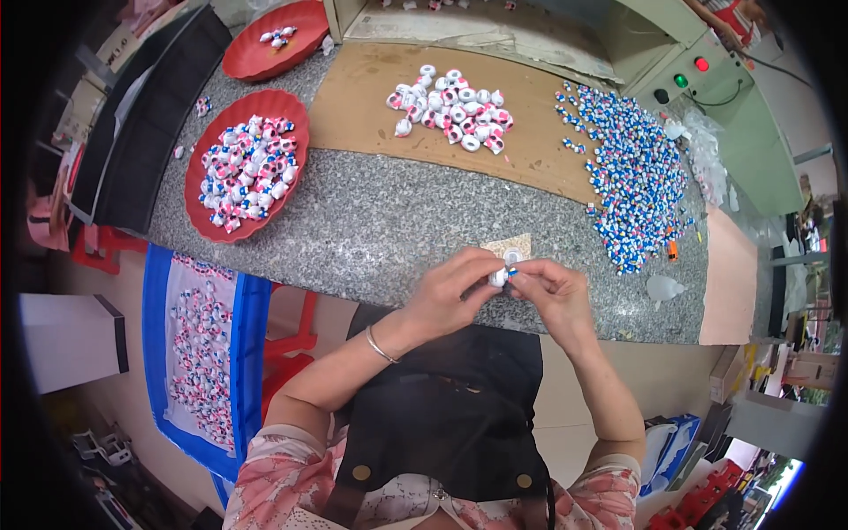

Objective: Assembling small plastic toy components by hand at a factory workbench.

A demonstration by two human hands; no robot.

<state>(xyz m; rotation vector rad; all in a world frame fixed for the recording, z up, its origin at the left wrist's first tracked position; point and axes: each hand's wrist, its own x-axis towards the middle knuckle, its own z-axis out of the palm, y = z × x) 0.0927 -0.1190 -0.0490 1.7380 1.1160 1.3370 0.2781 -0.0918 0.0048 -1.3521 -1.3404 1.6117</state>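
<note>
Near the front edge of the speckled counter, both hands meet at a small white toy figure part [498, 278]. My left hand [449, 290] pinches its white body. The fingertips of my right hand [558, 299] press a tiny blue-and-white piece [511, 273] against it. Just beyond the fingers lies a tan square pad [523, 241] with a round whitish spot, partly hidden by the hands. Farther back, a loose pile of white-and-pink round figure parts [455, 110] sits on cardboard. To the right spreads a large heap of small blue-and-white pieces [638, 168].
A red fluted bowl [302, 132] of joined figures stands at left, a second red bowl [243, 62] behind it. Below the counter's left side is a blue crate [159, 353] with more figures. A pale green machine [738, 106] borders the back right. A clear plastic piece [664, 288] lies front right.
</note>
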